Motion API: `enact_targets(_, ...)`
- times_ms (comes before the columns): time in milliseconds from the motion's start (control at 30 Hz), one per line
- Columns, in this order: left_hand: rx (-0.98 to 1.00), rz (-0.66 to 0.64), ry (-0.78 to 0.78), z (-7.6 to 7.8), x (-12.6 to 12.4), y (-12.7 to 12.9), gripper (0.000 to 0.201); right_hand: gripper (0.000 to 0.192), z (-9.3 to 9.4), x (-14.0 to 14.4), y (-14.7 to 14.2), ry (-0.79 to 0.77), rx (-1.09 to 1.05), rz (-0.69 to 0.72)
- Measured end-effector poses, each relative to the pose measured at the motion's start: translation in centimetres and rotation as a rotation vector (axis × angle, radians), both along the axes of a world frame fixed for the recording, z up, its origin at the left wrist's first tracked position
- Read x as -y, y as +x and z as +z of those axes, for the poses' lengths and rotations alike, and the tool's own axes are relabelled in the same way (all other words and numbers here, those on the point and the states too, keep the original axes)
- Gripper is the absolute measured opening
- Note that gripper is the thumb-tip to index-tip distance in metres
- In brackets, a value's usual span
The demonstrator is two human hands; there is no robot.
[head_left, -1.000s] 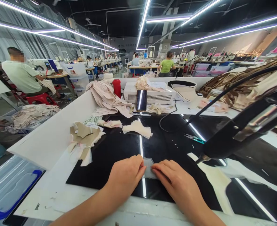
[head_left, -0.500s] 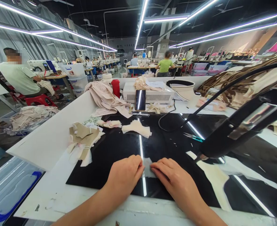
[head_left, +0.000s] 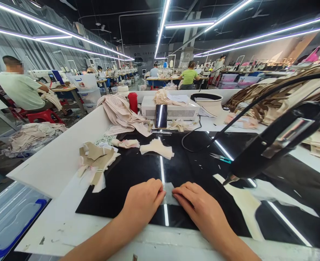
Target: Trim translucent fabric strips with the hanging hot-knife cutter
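Here my left hand (head_left: 142,203) and my right hand (head_left: 200,208) lie flat on the shiny black tabletop (head_left: 138,170), close to its white front edge. Between them is a small pale cloth piece (head_left: 168,188). The fingers of both hands press down on its two sides, bent a little, not closed around it. The cloth lies flat, right on the bright light stripe that shines in the black top.

To my left the black top is bare up to a heap of tan and white cloth scraps (head_left: 96,161), so there is room to slide that way. To my right, a black tool with a metal tip (head_left: 260,156) hangs low over the top, near my right hand but not touching it. Its cord runs back across the table.

Farther back lie a cream cloth piece (head_left: 156,148), small scissors (head_left: 220,157), a phone (head_left: 161,116) leaning on a white box (head_left: 171,108), a red cup (head_left: 133,102) and a pile of beige cloth (head_left: 120,114). A white wall (head_left: 59,156) shuts the left side. Far off, other people sit at tables.

Since a moment ago my hands have hardly moved; they stay on the cloth, and the view has only shifted a little.
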State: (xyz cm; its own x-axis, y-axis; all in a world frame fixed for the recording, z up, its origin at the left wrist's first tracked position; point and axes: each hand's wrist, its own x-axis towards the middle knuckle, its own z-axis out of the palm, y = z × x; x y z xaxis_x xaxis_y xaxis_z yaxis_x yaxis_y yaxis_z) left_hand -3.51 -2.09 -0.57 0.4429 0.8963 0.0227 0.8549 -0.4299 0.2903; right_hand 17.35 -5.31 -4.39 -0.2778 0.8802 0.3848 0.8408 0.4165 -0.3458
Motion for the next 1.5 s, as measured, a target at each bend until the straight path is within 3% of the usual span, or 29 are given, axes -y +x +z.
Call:
enact_targets(200, 0.04, -0.009, 0.063, -0.1, 0.0, -0.3, 0.011, 0.041, 0.1, 0.0, -0.1, 0.037, 0.016, -0.001)
enact_targets(300, 0.032, -0.046, 0.241, -0.4, 0.0, -0.4, 0.017, 0.041, 0.2, 0.0, -0.1, 0.063, 0.02, 0.002)
enact_targets(400, 0.08, -0.164, 0.452, -0.7, 0.2, -0.1, 0.023, 0.041, 0.3, 0.0, -0.2, 0.084, 0.019, 0.002)
enact_targets(467, 0.159, -0.265, 0.495, -0.9, 0.5, 0.2, 0.025, 0.041, 0.4, 0.1, -0.2, 0.084, 0.019, 0.006)
enact_targets(667, 0.266, -0.398, 0.479, -2.0, 0.6, 0.8, 0.023, 0.043, 0.2, 0.1, -0.3, 0.09, 0.025, -0.01)
enact_targets(1300, 0.241, -0.393, 0.437, -2.7, 0.2, 0.4, 0.018, 0.04, -0.1, -0.1, -0.3, 0.092, 0.039, 0.001)
enact_targets(1500, 0.238, -0.382, 0.359, -2.6, 0.2, 0.5, 0.006, 0.029, 1.5, 1.3, 0.4, 0.331, -0.12, 0.011)
